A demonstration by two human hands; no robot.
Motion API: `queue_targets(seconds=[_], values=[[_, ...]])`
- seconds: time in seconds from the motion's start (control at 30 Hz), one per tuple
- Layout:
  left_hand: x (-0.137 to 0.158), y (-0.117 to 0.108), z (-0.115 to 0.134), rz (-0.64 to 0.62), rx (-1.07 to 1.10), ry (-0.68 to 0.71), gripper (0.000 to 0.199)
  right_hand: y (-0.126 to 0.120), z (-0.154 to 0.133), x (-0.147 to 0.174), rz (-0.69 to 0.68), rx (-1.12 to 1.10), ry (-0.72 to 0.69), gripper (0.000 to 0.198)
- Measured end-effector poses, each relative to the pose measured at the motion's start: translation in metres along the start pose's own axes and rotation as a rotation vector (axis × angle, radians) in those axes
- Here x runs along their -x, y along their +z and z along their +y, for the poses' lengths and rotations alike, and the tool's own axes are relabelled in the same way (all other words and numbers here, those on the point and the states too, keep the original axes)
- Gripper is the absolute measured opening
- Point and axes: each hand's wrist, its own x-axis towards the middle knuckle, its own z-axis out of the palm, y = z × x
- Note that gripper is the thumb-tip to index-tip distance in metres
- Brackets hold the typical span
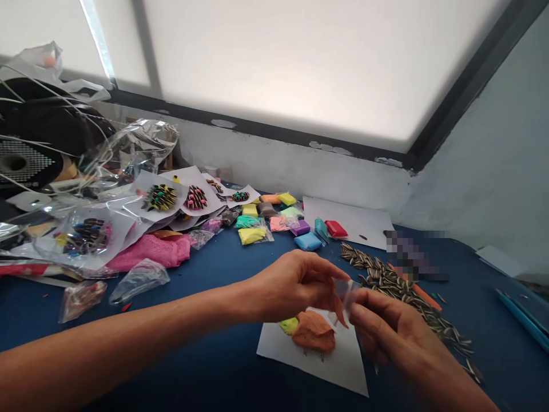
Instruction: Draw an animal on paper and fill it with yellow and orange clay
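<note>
Between my two hands is a small clear plastic bag [346,293]. Fingers of my left hand [288,286] are closed at its left side, and a bit of orange clay [340,309] hangs below them. My right hand [392,326] pinches the bag's right edge between thumb and fingers. Underneath, a sheet of white paper [287,361] lies on the blue table. On it rests a flattened lump of orange modelling clay [315,333], with a yellow-green piece [289,325] at its left.
Striped sunflower seeds [412,292] spread beside my right hand. Several coloured clay packets [309,241] lie farther back. Papers with seed-studded clay shapes [196,197], a pink cloth [152,250] and plastic bags [139,279] crowd the left. A blue object [523,317] lies far right.
</note>
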Motion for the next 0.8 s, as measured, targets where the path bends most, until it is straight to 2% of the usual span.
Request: queue_targets(seconds=[0.1,0.27,0.5,0.63,0.8], values=[[-0.0039,0.0023,-0.0009,0.021,0.024,0.003,0.026,0.0002,-0.0018,-0.0003,0.046,0.03,-0.011,0.048],[-0.0057,0.0004,0.0001,0.011,-0.056,0.015,0.028,0.0028,-0.0028,0.0032,0.163,0.033,0.001,0.039],[-0.0038,0.0005,0.0047,-0.024,-0.034,-0.031,0.027,0.0042,-0.0033,0.0039,0.077,-0.027,0.005,0.036],[-0.0022,0.0016,0.0052,-0.002,-0.111,0.05,0.031,0.0062,-0.0072,0.0054,0.131,0.015,-0.027,0.035],[-0.0002,0.0,0.0068,0.028,-0.258,0.098,0.033,0.0088,-0.0093,0.0053,0.135,0.061,-0.056,0.038]])
